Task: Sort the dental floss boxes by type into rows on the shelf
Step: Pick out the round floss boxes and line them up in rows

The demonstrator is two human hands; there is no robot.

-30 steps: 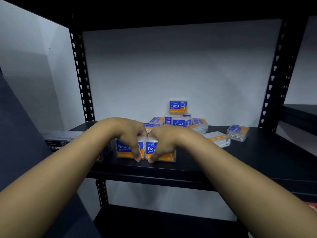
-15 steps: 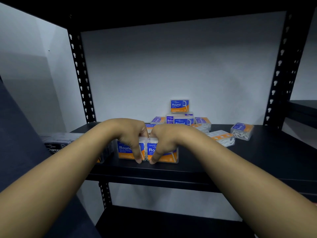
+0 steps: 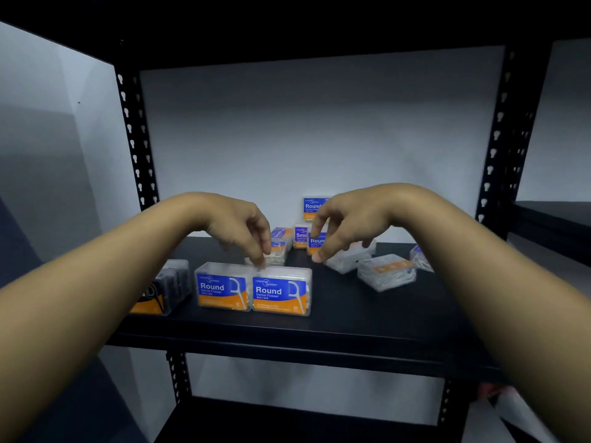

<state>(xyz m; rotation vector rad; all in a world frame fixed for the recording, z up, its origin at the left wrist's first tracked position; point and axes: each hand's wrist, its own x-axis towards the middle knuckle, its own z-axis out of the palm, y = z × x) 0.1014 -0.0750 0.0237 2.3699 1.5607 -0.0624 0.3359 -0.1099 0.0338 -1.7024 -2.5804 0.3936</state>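
Two Round boxes (image 3: 252,289) stood touching, side by side, at the shelf (image 3: 367,330) near edge. Unsorted pile (image 3: 316,231) lay beyond, far-right. Right hand (image 3: 343,228) nearer it; left hand (image 3: 240,231) over the pair. Both grips loose, holding nothing.

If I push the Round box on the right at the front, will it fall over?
Probably not: the right Round box stands wide and low on the flat shelf. It looks like smooth, stiff plastic, so it would likely slide, nudging the left Round box touching it.
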